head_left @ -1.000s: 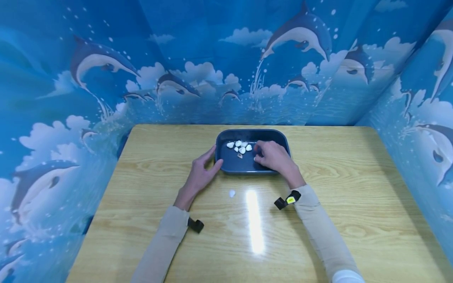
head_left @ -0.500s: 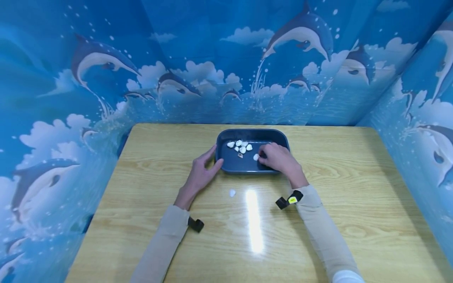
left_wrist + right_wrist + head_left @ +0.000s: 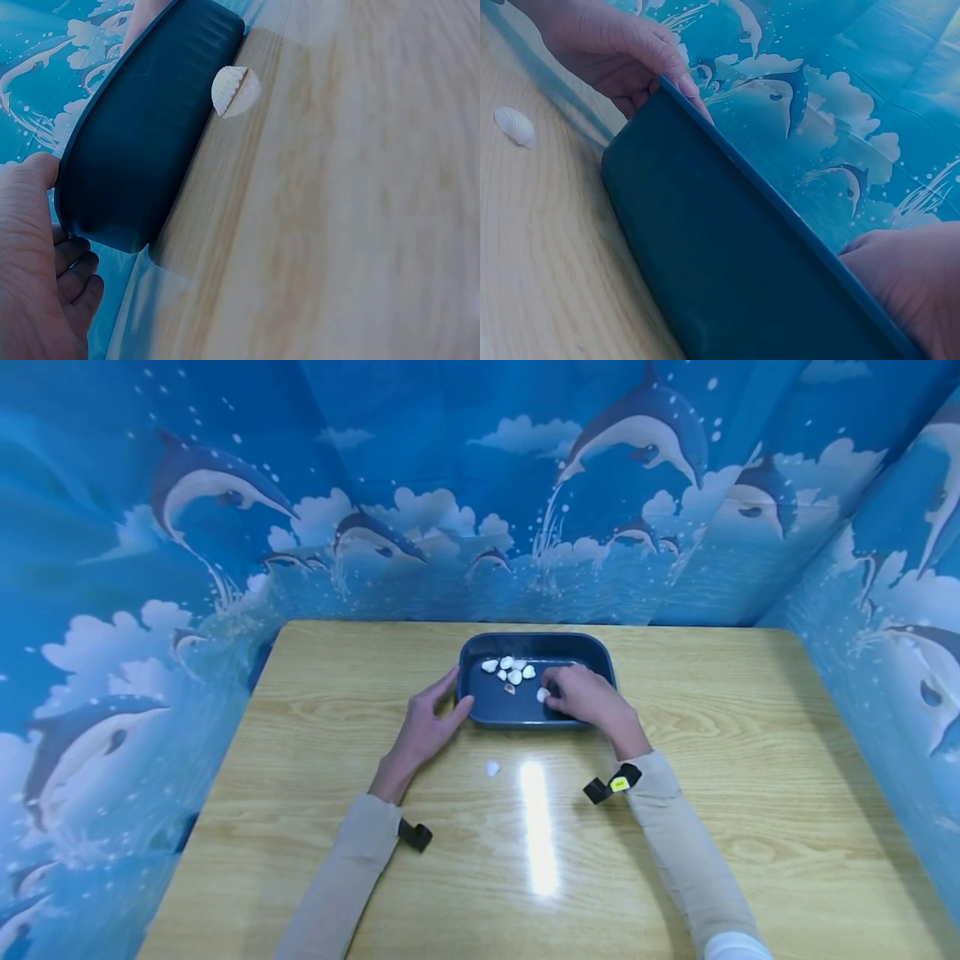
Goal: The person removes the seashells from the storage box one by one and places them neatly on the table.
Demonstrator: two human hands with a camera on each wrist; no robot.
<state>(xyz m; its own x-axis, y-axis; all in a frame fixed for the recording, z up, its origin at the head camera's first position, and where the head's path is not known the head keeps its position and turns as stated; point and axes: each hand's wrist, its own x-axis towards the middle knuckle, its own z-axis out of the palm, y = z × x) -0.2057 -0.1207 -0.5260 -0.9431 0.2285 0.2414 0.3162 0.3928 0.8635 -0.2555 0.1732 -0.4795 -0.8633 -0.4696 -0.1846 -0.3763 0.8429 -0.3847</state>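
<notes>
A dark blue tray (image 3: pixel 517 714) stands near the table's back edge. Inside it, left of centre, lies a group of several white seashells (image 3: pixel 514 677) with one brownish shell (image 3: pixel 510 688). My left hand (image 3: pixel 423 727) holds the tray's front left corner; in the left wrist view the thumb lies over the rim and the fingers curl by the outer wall. My right hand (image 3: pixel 588 695) reaches into the tray's right half, thumb and index finger around a white seashell (image 3: pixel 542 694). In the right wrist view the tray wall hides these fingertips.
One white seashell (image 3: pixel 492 768) lies on the wooden table (image 3: pixel 337 718) in front of the tray. A blue dolphin-print curtain (image 3: pixel 435 460) hangs behind and beside the table. Each wrist wears a black camera strap.
My right hand's index finger and thumb shift slightly around the seashell inside the tray. The left hand and the tray stay in place.
</notes>
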